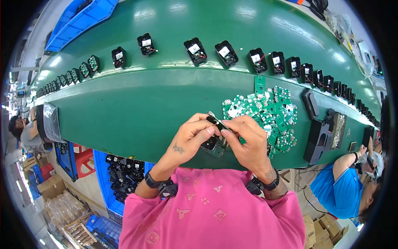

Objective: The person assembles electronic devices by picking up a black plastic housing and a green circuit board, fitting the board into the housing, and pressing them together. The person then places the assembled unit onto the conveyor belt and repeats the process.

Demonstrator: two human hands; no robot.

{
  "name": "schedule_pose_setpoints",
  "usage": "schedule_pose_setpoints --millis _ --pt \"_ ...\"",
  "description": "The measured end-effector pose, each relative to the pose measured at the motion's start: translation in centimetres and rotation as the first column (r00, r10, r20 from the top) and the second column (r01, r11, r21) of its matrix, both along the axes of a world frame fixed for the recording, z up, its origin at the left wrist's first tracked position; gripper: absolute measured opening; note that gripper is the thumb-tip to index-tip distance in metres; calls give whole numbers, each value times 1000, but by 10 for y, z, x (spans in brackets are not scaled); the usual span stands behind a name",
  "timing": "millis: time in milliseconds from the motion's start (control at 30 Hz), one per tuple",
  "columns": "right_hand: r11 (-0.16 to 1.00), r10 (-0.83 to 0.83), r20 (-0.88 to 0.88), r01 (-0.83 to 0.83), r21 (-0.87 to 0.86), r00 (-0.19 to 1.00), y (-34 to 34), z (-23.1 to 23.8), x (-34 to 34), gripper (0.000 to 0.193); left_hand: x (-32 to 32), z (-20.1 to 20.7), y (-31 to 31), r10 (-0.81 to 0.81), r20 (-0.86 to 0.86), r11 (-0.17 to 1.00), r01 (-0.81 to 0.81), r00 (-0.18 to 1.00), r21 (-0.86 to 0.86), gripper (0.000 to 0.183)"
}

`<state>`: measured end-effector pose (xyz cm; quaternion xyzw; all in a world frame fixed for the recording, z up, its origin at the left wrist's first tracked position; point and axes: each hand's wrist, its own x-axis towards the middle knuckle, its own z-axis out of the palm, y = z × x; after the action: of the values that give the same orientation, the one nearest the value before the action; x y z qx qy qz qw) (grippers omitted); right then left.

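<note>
Over the near side of the green table, both my hands are closed around a small circuit board (217,121), tilted nearly edge-on. My left hand (188,139) pinches its left part between thumb and fingers. The right end is gripped by the fingertips of my right hand (248,143). Just under them sits a black plastic housing (209,143), partly covered by my fingers; whether a hand also holds it, I cannot tell. To the right of my hands spreads a pile of green circuit boards (275,114), reaching close to my right hand.
Along the table's far ledge runs a curved row of open black housings (194,51), several with wires sticking out. A black boxy device (317,141) stands at right. One blue bin (99,170) of black parts is by my left; a blue crate (85,20) lies far left. People sit at both sides.
</note>
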<state>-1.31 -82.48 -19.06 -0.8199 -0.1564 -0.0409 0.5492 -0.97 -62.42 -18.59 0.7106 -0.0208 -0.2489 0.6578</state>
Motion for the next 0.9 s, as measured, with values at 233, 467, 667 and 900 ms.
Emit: schedule_pose_setpoints --millis 233,467,667,900 --pt "998 -58 120 61 -24 991 0 -3 4 23 6 -7 0 69 26 996 -70 997 47 19" --pt "1000 -28 88 29 -6 996 -2 -12 6 27 11 -12 -4 27 46 997 -31 999 77 20" --pt "1000 8 81 -9 8 997 -2 -12 10 27 15 -15 -5 26 61 993 -33 998 112 20" --pt "999 34 96 -36 18 995 -4 -16 13 26 16 -12 -11 89 70 990 -96 994 108 17"
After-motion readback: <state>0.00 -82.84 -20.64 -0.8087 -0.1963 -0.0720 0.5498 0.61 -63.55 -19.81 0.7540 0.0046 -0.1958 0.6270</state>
